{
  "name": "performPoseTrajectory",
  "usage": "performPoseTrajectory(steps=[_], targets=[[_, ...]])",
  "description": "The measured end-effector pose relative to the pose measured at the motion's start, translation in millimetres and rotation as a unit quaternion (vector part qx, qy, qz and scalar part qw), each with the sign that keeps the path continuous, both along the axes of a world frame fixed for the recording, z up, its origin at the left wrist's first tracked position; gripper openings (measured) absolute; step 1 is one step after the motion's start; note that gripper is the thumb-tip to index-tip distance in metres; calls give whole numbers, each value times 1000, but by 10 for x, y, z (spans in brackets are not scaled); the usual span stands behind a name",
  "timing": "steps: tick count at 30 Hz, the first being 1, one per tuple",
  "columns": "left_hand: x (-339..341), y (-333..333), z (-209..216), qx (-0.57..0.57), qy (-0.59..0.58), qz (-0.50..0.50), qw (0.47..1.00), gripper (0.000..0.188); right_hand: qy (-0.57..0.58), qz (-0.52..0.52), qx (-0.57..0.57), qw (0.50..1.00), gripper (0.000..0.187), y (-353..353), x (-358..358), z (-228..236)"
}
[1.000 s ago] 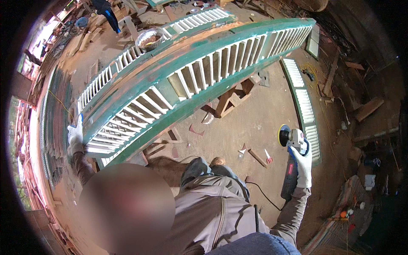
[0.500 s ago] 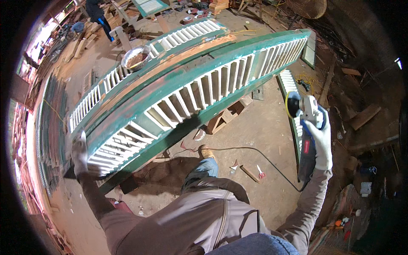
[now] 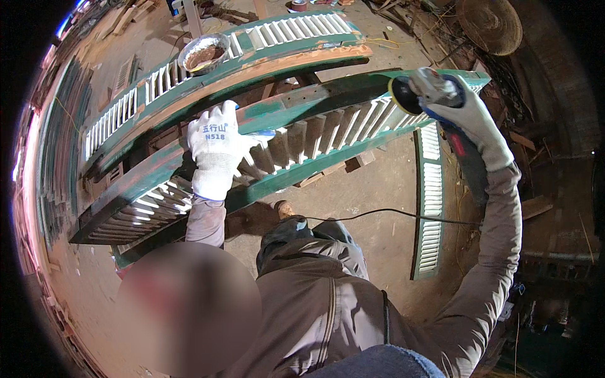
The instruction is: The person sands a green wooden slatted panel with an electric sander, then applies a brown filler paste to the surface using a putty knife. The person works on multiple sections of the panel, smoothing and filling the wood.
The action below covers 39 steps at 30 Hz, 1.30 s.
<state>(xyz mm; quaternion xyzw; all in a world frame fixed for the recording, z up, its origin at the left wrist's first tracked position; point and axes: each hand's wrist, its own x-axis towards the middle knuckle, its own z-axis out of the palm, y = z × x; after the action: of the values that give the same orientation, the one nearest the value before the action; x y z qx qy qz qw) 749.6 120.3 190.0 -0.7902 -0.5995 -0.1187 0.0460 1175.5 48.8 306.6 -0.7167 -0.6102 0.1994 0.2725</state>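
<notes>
Left hand [image 3: 216, 140] clasps green shutter [image 3: 296, 99] by edge; right hand [image 3: 474, 118] wrapped round sander [image 3: 435, 88]. Shutter likely heavy, stiff; hold frame [image 3: 252, 116] under left hand, not fragile slats [image 3: 331, 131].

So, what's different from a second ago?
The white-gloved left hand moved right, from the left end of the long green shutter with white slats to its upper edge. The white-gloved right hand brought the grey power tool forward toward the shutter's right part, keeping hold. The round silvery bowl stayed on the green rear shutter.
</notes>
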Motion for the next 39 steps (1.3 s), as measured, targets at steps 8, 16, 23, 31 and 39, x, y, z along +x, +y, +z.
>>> performPoseTrajectory(steps=[8, 16, 23, 31, 39], targets=[[14, -91, -29, 52, 12, -4, 999, 69, -128, 162, -28, 978, 86, 781, -244, -20], [71, -124, -47, 98, 29, 13, 995, 80, -148, 158, -78, 973, 104, 937, 251, -76], [68, -91, -197, 143, 38, -9, 989, 82, -140, 72, -87, 984, 96, 1011, 1690, -219], [-130, 42, -301, 120, 76, 19, 990, 69, -73, 22, -70, 995, 76, 1284, 2939, -271], [-69, 11, -242, 115, 60, 17, 991, 68, -107, 81, -67, 989, 99, 1475, 2575, -253]])
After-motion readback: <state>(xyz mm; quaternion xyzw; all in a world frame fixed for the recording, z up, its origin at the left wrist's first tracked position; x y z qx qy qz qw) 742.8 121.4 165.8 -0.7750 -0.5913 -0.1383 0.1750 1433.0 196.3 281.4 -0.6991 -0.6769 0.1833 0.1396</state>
